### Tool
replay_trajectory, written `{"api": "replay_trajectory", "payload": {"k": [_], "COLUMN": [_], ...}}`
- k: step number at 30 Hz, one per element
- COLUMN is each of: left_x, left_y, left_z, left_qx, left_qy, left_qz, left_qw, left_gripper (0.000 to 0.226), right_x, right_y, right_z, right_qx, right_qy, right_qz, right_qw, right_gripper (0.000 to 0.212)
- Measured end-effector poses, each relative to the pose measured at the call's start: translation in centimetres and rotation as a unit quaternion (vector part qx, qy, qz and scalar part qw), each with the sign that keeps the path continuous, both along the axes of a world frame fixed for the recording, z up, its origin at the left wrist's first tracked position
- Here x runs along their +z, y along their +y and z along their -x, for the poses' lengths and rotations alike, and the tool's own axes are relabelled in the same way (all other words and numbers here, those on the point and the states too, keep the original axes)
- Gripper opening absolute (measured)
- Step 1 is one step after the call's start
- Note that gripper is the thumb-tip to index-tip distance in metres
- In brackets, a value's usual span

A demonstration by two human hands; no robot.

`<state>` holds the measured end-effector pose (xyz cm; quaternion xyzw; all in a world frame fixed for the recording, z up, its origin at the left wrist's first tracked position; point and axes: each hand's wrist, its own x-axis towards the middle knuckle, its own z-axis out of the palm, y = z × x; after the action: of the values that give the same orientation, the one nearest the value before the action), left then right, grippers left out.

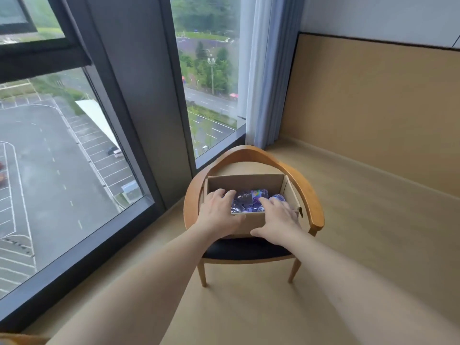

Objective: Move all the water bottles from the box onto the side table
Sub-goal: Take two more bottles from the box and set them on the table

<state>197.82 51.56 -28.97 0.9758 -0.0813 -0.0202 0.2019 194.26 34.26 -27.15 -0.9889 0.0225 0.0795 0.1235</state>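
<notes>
An open cardboard box (245,181) rests on the dark seat of a wooden armchair (316,207). Inside it lie water bottles (249,199) with purple-blue labels, on their sides. My left hand (219,212) reaches over the box's near left corner, its fingers curled inside over something I cannot make out. Over the near right rim comes my right hand (278,220), its fingertips resting on a bottle and its thumb against the outside of the front wall. No side table is in view.
Tall floor-to-ceiling windows (62,158) run along the left, close behind the chair. A pale curtain (263,70) hangs in the corner. A tan wall panel (373,108) closes off the right. Light wood floor (361,232) spreads around the chair.
</notes>
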Motion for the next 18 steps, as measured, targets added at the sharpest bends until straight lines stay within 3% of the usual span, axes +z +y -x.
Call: {"api": "replay_trajectory", "payload": {"k": [8,18], "left_x": [-4.3,-12.4], "left_y": [0.3,-2.3], "left_z": [-9.5,-19.1], "left_qx": [-0.006,0.001], "left_qy": [0.069,0.174], "left_qz": [-0.003,-0.04], "left_qw": [0.998,0.984], "left_gripper": [0.077,0.068], "right_x": [-4.9,-14.1], "right_y": [-0.4,-4.2], "right_z": [-9.6,-21.8], "right_qx": [-0.03,0.02], "right_qy": [0.06,0.169], "right_qz": [-0.022,-0.011], "right_qw": [0.997,0.985], "right_gripper": [0.091,0.069]}}
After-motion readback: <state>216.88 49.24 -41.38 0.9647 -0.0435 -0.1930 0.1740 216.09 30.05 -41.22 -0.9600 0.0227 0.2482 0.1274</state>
